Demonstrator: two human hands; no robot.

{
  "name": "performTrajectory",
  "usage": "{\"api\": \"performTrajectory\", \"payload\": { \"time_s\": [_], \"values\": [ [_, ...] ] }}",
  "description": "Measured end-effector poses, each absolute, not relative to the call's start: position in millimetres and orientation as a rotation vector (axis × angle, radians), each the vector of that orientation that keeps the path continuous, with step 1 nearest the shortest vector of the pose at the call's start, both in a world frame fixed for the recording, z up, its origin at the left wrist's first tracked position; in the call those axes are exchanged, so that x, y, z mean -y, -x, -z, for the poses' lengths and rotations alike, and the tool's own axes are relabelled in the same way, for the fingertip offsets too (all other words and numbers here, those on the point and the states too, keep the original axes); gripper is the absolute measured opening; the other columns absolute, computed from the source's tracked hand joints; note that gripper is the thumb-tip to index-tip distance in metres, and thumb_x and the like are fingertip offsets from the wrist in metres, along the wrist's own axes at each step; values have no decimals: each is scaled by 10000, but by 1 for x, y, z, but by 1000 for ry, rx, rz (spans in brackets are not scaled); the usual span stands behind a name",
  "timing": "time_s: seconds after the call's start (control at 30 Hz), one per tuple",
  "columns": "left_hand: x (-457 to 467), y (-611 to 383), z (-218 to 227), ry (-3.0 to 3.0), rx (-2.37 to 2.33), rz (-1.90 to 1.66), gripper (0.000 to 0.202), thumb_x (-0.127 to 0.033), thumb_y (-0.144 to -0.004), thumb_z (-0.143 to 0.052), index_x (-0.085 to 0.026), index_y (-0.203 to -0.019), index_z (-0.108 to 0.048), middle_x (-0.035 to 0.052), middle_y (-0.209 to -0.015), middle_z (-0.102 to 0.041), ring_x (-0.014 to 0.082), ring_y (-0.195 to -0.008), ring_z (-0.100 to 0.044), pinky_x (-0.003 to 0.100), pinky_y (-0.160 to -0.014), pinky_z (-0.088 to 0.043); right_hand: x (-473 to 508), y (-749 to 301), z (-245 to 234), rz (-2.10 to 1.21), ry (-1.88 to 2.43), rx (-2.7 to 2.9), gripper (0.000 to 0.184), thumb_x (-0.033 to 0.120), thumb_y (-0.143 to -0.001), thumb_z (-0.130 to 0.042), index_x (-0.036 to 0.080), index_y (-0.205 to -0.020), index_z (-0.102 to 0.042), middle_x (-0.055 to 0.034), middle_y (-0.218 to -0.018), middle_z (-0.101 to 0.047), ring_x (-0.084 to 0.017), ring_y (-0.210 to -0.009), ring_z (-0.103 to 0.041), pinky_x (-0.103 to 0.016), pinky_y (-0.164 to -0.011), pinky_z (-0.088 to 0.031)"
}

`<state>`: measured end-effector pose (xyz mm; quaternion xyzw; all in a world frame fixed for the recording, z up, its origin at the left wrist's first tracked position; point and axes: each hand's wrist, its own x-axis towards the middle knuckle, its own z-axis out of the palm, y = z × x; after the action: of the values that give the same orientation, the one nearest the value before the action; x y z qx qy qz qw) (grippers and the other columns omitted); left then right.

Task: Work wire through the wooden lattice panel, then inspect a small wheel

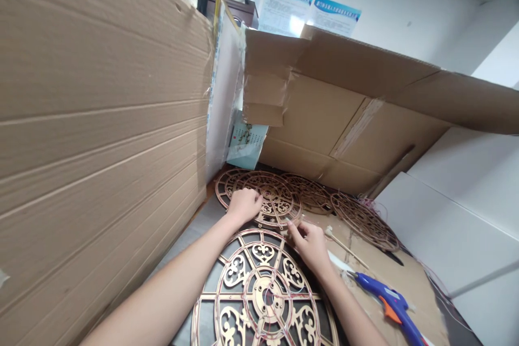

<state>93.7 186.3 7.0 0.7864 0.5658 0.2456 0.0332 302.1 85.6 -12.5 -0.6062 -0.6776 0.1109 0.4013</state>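
Observation:
A large round wooden fretwork disc (259, 303) with red wire along its ribs lies right in front of me. Beyond it lie several smaller cut-out discs (279, 200), overlapping. My left hand (243, 204) rests knuckles-up on the nearest small disc, fingers curled onto its lattice. My right hand (308, 240) sits at the far rim of the large disc, fingers pinched together on something small I cannot make out.
A tall cardboard sheet (101, 119) walls off the left. An opened cardboard box (344, 119) stands behind the discs. A blue glue gun (391, 305) and a thin stick (344, 246) lie on brown card at the right. White panels (466, 211) stand at far right.

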Motion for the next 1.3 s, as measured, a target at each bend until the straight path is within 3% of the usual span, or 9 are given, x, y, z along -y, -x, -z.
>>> {"api": "performTrajectory", "payload": {
  "time_s": [0.9,1.3],
  "values": [
    [-186,-93,-8,-2404,-1730,-733,432,-401,-981,-426,-208,-829,-781,122,-824,-728,282,-846,-697,356,-788,-479,-87,-303,11,-211,1528,1657,587,609,-956,-476,141,-657,-666,-89,-654,-663,-187,-619,-569,-280,-616,-380],
    [-187,-94,-7,-2423,-1737,-748,440,-401,-977,-420,-205,-812,-778,123,-829,-732,274,-838,-699,342,-754,-473,-86,-305,7,-347,1545,1746,581,618,-951,-486,147,-676,-683,-72,-656,-671,-189,-639,-589,-271,-632,-390]
  ]
}}
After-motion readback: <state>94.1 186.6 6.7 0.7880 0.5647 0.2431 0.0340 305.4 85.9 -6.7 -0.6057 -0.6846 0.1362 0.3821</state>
